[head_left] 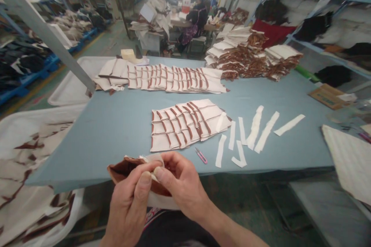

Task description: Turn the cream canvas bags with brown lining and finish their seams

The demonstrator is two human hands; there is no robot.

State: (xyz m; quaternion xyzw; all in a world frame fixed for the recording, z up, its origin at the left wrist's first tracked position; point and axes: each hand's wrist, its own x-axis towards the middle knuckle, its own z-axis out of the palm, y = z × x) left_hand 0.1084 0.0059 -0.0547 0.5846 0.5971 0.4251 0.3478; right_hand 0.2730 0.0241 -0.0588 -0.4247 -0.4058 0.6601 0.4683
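Below table point(116, 123) edge, fabric piece point(121, 170) pinched between left hand point(130, 204), right hand point(179, 185)

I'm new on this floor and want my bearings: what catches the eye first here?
The left hand and right hand pinch a brown-and-cream fabric piece at the near edge of the blue table. Beyond them lie fanned cream pieces mid-table, white strips to their right, and a tall heap at the far right corner.
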